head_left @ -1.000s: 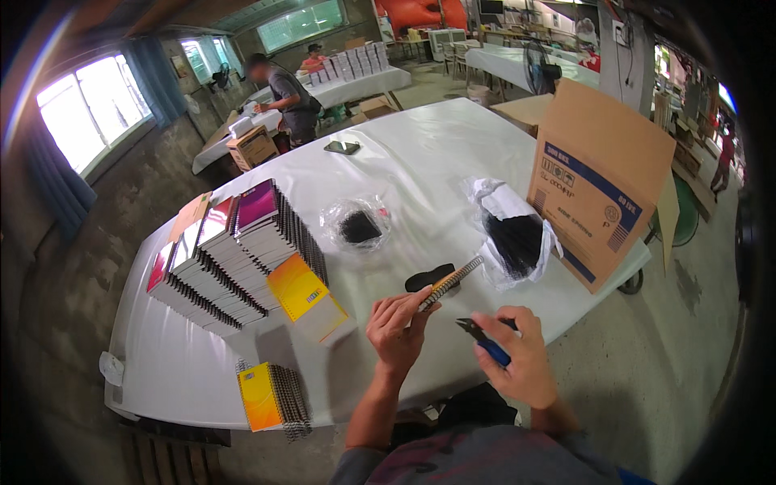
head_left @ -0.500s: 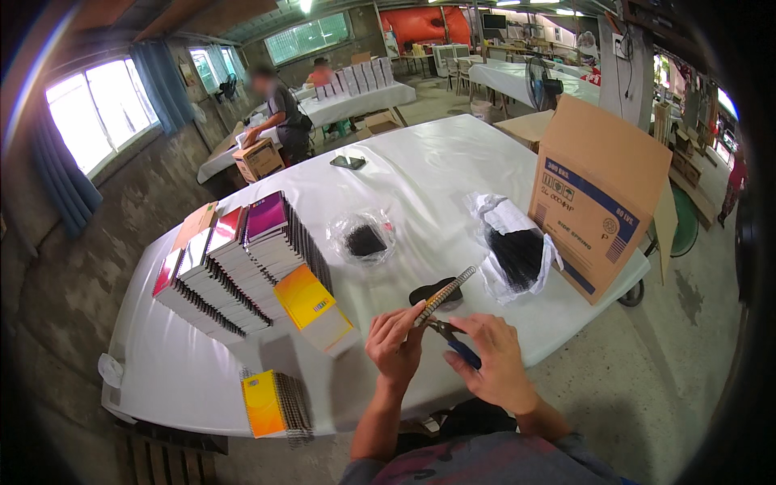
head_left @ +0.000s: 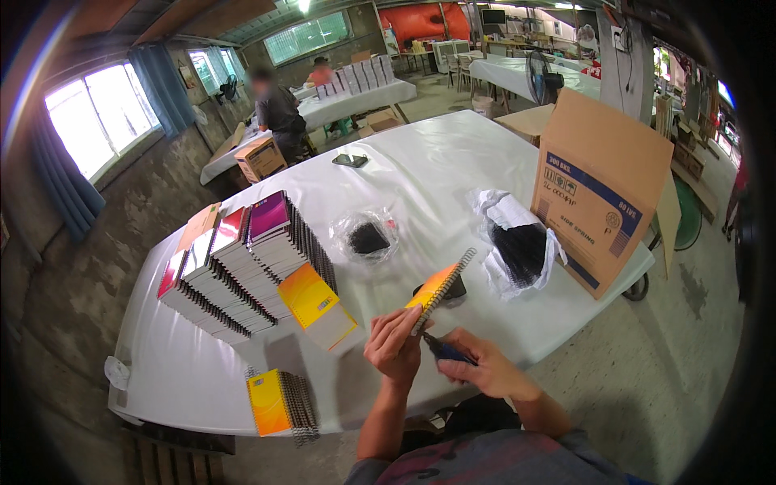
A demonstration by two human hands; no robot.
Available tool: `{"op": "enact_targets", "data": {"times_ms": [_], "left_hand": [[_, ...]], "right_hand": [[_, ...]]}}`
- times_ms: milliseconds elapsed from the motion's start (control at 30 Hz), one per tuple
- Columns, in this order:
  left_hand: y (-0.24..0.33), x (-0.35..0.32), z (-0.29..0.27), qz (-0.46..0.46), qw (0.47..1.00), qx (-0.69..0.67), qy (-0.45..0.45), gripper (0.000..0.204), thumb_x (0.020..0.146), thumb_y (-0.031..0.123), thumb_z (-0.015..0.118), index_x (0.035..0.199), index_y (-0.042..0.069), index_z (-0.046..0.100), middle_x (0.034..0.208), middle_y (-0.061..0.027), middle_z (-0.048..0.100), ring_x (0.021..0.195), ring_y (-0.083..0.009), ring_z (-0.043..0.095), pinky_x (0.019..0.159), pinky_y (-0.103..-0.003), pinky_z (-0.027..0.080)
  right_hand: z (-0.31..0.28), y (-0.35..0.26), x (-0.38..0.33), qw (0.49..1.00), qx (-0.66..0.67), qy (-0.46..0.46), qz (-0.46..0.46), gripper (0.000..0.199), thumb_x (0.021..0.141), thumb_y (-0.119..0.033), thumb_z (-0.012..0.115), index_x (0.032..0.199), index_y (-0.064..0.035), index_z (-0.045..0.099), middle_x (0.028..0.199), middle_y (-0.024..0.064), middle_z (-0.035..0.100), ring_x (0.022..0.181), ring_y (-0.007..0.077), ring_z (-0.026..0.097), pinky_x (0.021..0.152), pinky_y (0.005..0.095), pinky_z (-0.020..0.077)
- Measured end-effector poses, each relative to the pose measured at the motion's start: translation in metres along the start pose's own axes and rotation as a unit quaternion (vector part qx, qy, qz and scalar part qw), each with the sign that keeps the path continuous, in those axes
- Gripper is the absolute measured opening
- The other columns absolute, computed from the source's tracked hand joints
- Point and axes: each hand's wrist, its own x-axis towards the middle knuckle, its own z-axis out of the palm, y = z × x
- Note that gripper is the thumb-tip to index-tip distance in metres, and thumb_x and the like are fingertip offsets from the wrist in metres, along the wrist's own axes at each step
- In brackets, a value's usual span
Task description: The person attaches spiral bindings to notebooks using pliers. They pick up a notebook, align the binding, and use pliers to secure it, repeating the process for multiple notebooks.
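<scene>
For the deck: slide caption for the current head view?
Left hand holds an orange spiral notebook; right hand holds blue-handled pliers near its coil's lower end.

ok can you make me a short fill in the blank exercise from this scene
1. The left hand holds a spiral notebook, coloured yellow and ____.
2. The right hand grips pliers with ____ handles.
3. On the table, the tall notebook stacks stand toward the person's ____ side.

Missing words: orange; blue; left.
</scene>
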Motion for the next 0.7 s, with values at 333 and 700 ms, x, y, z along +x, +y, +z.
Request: {"op": "enact_targets", "data": {"times_ms": [333,700], "left_hand": [[-0.009,-0.023,-0.008,-0.218,0.969,-0.049,0.109,0.024,0.089,0.016,0.058,0.109,0.001,0.058,0.084,-0.008,0.066,0.07,-0.0079,0.057,0.06,-0.021,0.044],[0.01,-0.065,-0.065,-0.383,0.899,-0.129,0.169,0.019,0.094,0.012,0.048,0.11,0.002,0.051,0.085,0.003,0.053,0.075,-0.0051,0.045,0.069,-0.018,0.037]], "right_hand": [[-0.03,0.037,-0.012,0.917,-0.362,0.085,-0.14,0.041,0.082,-0.035,0.061,0.116,-0.0134,0.052,0.102,0.0101,0.054,0.097,0.0268,0.053,0.085,0.0396,0.0384],[-0.072,0.142,0.015,0.841,-0.502,0.184,-0.079,0.055,0.082,-0.049,0.056,0.123,-0.0123,0.05,0.119,0.0106,0.049,0.113,0.0242,0.048,0.096,0.0486,0.0305]]}}
